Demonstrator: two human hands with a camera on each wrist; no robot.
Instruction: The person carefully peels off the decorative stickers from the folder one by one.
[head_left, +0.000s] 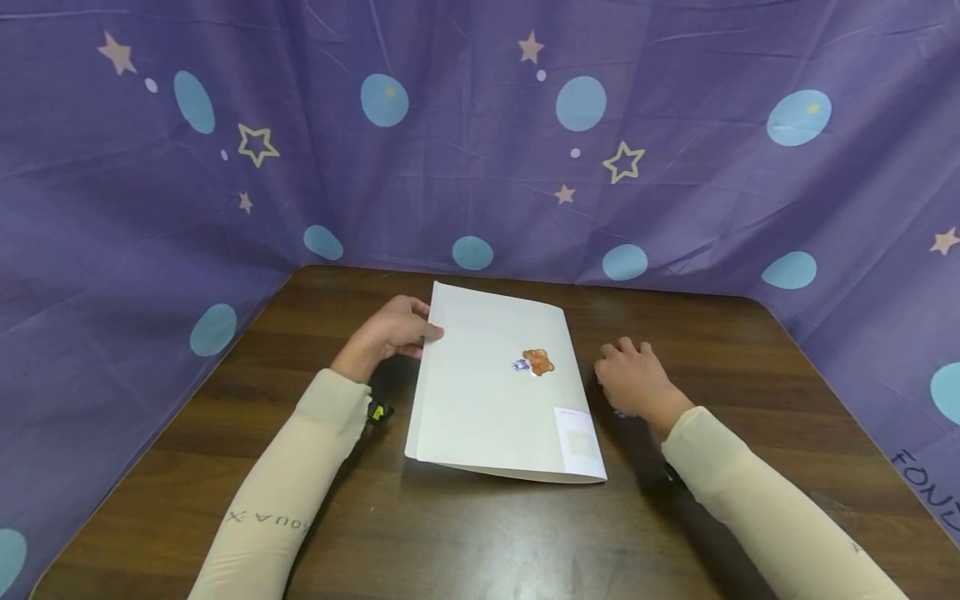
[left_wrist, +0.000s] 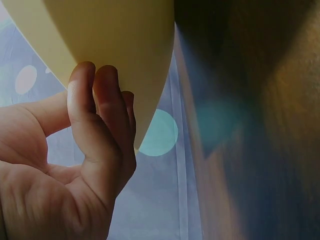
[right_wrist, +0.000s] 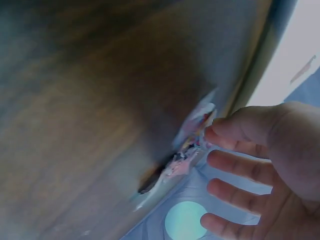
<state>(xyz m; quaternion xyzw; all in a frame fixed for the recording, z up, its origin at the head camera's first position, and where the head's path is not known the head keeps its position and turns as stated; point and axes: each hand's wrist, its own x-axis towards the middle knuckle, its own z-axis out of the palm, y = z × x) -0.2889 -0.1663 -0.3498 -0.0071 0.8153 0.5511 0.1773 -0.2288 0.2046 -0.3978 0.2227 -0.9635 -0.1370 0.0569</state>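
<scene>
A white cardboard folder (head_left: 487, 375) lies slanted on the table, with a brown bear sticker (head_left: 538, 362), a small purple sticker (head_left: 521, 365) and a pale label (head_left: 579, 442) on its front. My left hand (head_left: 397, 325) grips its left edge, thumb on the front and fingers behind. In the left wrist view the fingertips (left_wrist: 106, 75) press against the cardboard. Right of the folder, my right hand (head_left: 633, 379) hovers low over the table. Its thumb and index tips come right to the edge of a clear packet with colourful pieces (right_wrist: 187, 145), while the other fingers extend loosely.
The dark brown wooden table (head_left: 360, 517) reaches back to a purple curtain (head_left: 480, 167) with stars and blue dots. A black strap piece (head_left: 379, 411) shows at the left wrist. The folder's near edge bows slightly up from the tabletop.
</scene>
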